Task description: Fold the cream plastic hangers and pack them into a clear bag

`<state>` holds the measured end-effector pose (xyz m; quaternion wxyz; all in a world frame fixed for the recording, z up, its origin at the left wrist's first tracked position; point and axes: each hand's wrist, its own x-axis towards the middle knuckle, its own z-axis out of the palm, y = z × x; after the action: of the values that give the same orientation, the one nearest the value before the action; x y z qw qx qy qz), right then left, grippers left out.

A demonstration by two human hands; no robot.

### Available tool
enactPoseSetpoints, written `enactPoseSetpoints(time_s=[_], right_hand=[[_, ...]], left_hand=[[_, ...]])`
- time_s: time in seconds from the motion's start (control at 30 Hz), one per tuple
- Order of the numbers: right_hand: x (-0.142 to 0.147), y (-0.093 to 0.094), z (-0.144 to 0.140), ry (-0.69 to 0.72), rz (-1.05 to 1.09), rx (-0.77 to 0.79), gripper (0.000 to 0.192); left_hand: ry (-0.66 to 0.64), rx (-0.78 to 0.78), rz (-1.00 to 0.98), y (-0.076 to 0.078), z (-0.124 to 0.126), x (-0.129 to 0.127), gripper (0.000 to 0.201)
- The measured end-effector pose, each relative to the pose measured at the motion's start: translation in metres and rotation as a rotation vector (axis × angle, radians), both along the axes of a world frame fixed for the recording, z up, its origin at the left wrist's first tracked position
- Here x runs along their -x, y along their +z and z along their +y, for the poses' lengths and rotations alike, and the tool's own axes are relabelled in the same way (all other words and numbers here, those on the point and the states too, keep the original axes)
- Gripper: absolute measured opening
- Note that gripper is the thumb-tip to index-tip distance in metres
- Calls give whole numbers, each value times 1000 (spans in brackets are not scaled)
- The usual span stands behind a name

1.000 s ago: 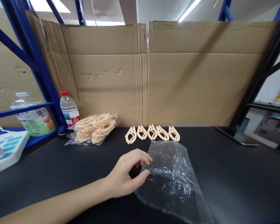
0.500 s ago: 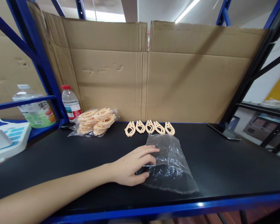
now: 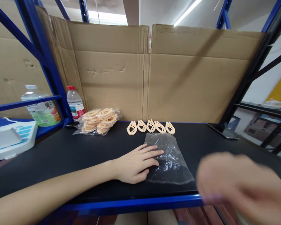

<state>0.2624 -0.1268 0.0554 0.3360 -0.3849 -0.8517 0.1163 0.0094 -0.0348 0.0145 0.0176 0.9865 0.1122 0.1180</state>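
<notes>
A clear plastic bag (image 3: 170, 157) lies flat on the black shelf top (image 3: 61, 156). My left hand (image 3: 137, 164) rests palm down on the bag's left edge, fingers spread and pressing it flat. My right hand (image 3: 239, 187) shows as a motion-blurred shape low at the right, near the shelf's front edge; I cannot tell whether it holds anything. Behind the bag, several peach plastic clips (image 3: 151, 127) lie in a row near the cardboard. A sealed packet of the same peach clips (image 3: 99, 120) sits at the back left.
Cardboard sheets (image 3: 154, 72) wall the back. A small water bottle (image 3: 75, 102) and a larger bottle (image 3: 42, 109) stand at the left by the blue rack post (image 3: 46, 62). A white and blue device (image 3: 11, 140) sits far left. A phone (image 3: 222, 130) lies at the right.
My left hand has gone from pinching the bag's edge to lying flat on it. The bag has flattened. My right hand has come into view, blurred, at the lower right.
</notes>
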Motion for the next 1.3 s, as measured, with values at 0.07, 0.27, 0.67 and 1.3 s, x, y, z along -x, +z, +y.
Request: enactPoseSetpoints(time_s=[0.07,0.27,0.67,1.3], right_hand=[[-19,21,57,-68,50,-107,32],[-42,-11,216,-183,-488,34,58],[-123,-50,157,-233,-649,154,56],[-26,-14,-15,-155,-246,-733,15]], left_hand=[[15,18,-2,0,-2,1,52],[99,52,-48,-1,-8,8,46],[59,103,-61,-6,-4,8,47],[65,121,-17,-8,-4,5,58]])
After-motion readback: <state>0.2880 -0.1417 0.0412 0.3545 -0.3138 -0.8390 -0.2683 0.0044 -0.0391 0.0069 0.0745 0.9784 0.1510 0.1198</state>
